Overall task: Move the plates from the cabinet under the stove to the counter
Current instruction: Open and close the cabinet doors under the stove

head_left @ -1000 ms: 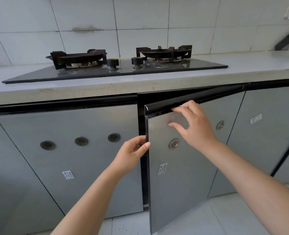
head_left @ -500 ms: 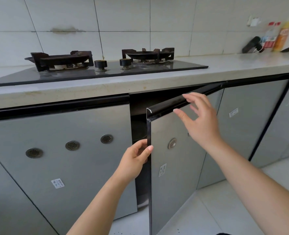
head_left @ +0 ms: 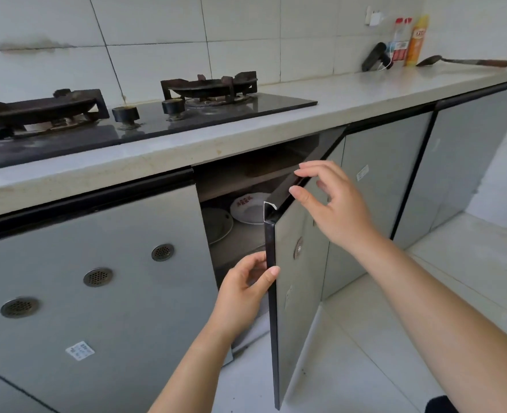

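The grey cabinet door [head_left: 301, 308] under the stove stands well open, edge-on to me. My left hand [head_left: 243, 290] grips its free vertical edge, thumb on the outer face. My right hand [head_left: 332, 204] hovers at the door's top edge, fingers spread, fingertips at the black rim. Inside on a shelf lie a white plate with red lettering [head_left: 247, 208] and a grey metal plate [head_left: 216, 225] to its left, both partly hidden by the door and frame. The pale counter [head_left: 350, 93] runs above.
A black glass gas stove [head_left: 145, 114] with two burners sits on the counter. At the far right stand a yellow spray can [head_left: 415, 40], a black device [head_left: 373, 56] and a spatula [head_left: 461, 61]. The left cabinet door [head_left: 97, 263] is closed. White tiled floor lies below.
The door has swung further open, exposing the plates on the shelf. My left hand followed its edge outward, and my view shifted right.
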